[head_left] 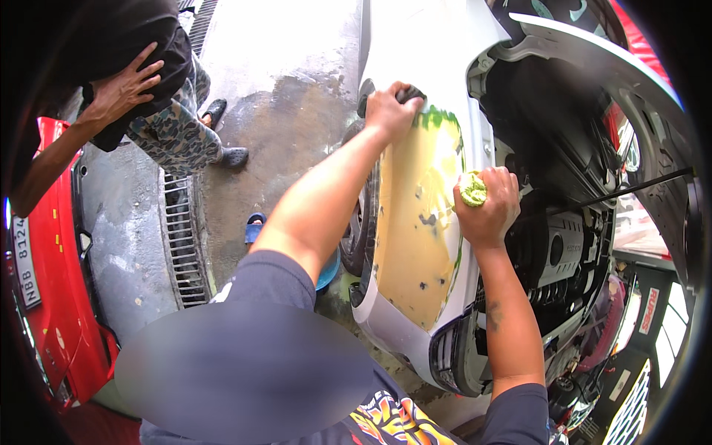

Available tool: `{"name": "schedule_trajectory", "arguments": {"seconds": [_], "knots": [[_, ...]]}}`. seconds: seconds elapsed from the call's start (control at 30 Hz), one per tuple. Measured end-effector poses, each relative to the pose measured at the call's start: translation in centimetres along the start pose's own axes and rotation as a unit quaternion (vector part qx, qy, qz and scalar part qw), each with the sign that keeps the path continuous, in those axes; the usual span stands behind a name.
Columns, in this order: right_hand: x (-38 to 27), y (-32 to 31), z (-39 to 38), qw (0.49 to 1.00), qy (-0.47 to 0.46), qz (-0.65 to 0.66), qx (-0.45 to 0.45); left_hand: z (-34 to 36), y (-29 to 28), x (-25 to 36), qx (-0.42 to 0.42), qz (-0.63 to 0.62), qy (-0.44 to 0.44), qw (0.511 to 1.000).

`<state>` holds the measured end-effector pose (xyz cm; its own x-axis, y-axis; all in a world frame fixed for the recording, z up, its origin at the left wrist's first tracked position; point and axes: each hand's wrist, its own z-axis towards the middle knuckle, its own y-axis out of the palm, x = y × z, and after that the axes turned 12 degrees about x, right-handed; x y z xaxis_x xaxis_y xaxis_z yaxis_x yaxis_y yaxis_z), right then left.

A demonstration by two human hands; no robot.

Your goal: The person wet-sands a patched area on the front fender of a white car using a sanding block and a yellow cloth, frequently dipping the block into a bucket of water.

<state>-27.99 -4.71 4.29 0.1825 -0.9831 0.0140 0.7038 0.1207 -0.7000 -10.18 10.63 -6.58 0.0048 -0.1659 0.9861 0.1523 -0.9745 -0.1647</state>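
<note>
A white car's front fender [404, 337] lies before me, with a large tan, smooth patch [411, 252] on it. Green shows along the patch's far end and inner edge, and a few dark spots mark its surface. At the far end of the patch my left hand [391, 113] is closed on a small dark pad [408, 93], pressed to the white panel. My right hand [491, 206] grips a crumpled yellow-green cloth [472, 190] beside the patch's inner edge, next to the engine bay.
The bonnet [593, 52] is raised over the engine [560, 245], held by a thin dark rod [630, 188]. At left stand a person [167, 119] and a red car part [63, 282]. A drain grate [183, 245] crosses the floor; a blue bucket [328, 271] sits beside the wheel.
</note>
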Motion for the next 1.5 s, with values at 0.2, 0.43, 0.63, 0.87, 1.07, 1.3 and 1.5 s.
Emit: {"name": "schedule_trajectory", "arguments": {"seconds": [0.2,0.43,0.63,0.87,1.07,1.3,1.5], "knots": [[1.2,-1.5,-0.2,1.000,0.017,-0.009,-0.008,-17.1,-0.5,-3.4,0.073,-0.047,0.203,0.975],[0.2,-1.0,0.9,0.999,0.024,0.025,-0.002,-2.2,1.5,0.1,0.059,0.002,0.046,0.997],[0.8,-1.2,0.7,0.999,0.030,0.020,-0.011,-6.3,1.8,-1.5,0.057,0.012,0.168,0.984],[1.1,-1.4,0.2,0.999,0.031,0.002,-0.019,-10.6,0.9,-0.2,0.030,-0.005,0.194,0.981],[0.3,-0.7,1.5,0.999,0.020,0.021,-0.014,0.5,1.0,2.0,0.006,0.035,-0.001,0.999],[1.2,-0.9,0.8,0.999,0.028,0.020,-0.016,-6.3,1.4,-1.4,0.033,-0.019,0.194,0.980],[1.6,-0.6,0.7,1.000,0.021,0.003,-0.019,-6.9,2.0,0.8,0.079,0.026,0.099,0.992]]}}
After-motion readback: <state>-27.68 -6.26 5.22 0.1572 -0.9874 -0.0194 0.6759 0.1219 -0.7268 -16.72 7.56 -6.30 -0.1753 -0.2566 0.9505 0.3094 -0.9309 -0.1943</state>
